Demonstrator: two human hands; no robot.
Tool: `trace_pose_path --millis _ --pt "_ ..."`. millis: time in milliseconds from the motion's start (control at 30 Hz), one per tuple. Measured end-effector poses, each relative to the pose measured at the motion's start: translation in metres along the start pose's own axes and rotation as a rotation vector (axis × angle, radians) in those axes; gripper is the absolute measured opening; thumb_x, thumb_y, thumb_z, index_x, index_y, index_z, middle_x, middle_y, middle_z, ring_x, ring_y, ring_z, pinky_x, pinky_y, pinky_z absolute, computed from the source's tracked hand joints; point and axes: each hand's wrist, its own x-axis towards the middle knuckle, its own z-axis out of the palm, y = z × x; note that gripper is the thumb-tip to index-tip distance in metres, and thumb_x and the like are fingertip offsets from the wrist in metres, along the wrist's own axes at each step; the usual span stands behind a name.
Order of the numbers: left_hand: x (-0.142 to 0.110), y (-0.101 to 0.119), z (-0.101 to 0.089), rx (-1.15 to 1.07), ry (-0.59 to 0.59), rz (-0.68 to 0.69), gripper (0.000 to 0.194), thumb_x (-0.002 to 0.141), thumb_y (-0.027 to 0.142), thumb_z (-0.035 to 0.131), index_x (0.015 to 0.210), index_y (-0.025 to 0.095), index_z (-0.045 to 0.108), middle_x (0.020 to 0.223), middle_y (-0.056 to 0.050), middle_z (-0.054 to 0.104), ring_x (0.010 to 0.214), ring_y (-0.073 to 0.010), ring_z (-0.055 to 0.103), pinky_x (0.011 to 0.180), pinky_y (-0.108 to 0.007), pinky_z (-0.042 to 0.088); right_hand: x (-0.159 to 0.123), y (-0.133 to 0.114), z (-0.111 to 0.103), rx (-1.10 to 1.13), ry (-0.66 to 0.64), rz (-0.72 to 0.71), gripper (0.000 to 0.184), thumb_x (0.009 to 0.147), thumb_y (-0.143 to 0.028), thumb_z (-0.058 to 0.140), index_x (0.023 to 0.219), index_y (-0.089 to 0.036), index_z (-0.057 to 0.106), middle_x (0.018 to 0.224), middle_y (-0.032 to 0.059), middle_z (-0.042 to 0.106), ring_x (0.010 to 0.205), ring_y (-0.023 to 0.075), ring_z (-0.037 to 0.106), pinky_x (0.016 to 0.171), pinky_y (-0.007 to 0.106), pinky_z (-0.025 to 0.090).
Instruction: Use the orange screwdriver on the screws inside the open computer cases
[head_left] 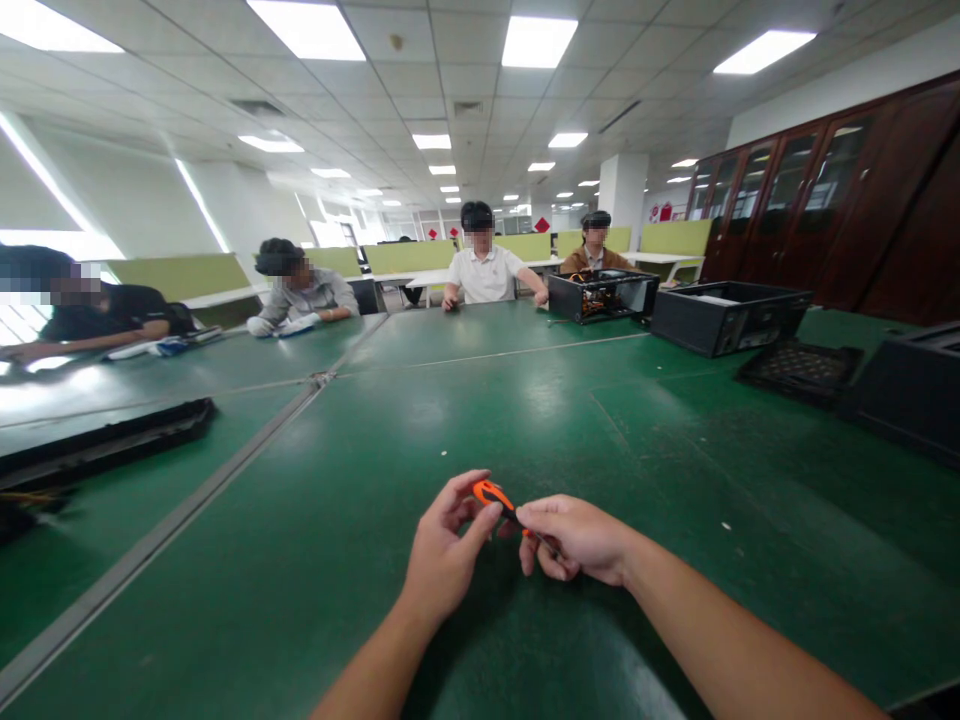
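Over the green table (337, 560), I hold a small screwdriver with an orange and black handle (491, 493) between both hands. My left hand (448, 550) pinches the handle near its orange end with thumb and fingers. My right hand (581, 540) is closed on the other end, where a thin shaft partly shows between the fingers. The tip is hidden by the right hand. The tool lies tilted, its orange end pointing up and to the left.
Across the table sit several people with headsets. An open computer case (600, 297), a black case shell (727, 318) and a black perforated panel (801, 372) stand at the right. A long black panel (112, 440) lies at left, beyond the table seam (225, 475).
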Motion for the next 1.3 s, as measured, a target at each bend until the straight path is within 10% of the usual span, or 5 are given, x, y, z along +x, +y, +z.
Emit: trace_pose_path --millis 233,667,1000,1300 --pt "0.011 0.0 -0.012 -0.116 0.298 0.026 0.044 0.077 0.035 0.074 0.116 0.019 0.06 0.091 0.0 0.064 0.057 -0.0072 0.052 0.058 -0.022 0.047 0.001 -0.001 0.001 -0.039 0.089 -0.067 0.046 0.081 -0.055 0.061 0.096 -0.011 0.067 0.062 0.0019 0.066 0.04 0.0064 0.046 0.042 0.02 0.028" --pt "0.007 0.001 -0.009 -0.178 0.27 0.001 0.05 0.079 0.039 0.073 0.122 0.02 0.056 0.083 0.002 0.059 0.057 -0.0084 0.051 0.059 -0.023 0.044 0.003 0.003 0.0 -0.082 0.125 -0.126 0.052 0.079 -0.058 0.066 0.1 -0.011 0.071 0.063 0.0041 0.069 0.041 0.0096 0.051 0.045 0.022 0.033" --pt "-0.001 -0.002 -0.005 -0.156 -0.055 -0.011 0.04 0.087 0.051 0.06 0.097 0.015 0.072 0.085 -0.004 0.06 0.066 -0.0138 0.056 0.067 -0.029 0.044 0.002 0.005 0.004 -0.105 0.083 -0.148 0.05 0.079 -0.058 0.068 0.095 -0.011 0.071 0.06 0.0039 0.068 0.04 0.0106 0.052 0.043 0.022 0.033" --pt "0.003 -0.006 -0.01 -0.114 0.038 0.037 0.042 0.09 0.052 0.056 0.091 0.014 0.072 0.07 -0.001 0.056 0.062 -0.0129 0.052 0.062 -0.027 0.039 0.004 0.001 0.002 -0.105 0.26 -0.218 0.039 0.078 -0.052 0.071 0.083 -0.014 0.067 0.065 0.0021 0.068 0.045 0.0088 0.051 0.047 0.022 0.033"
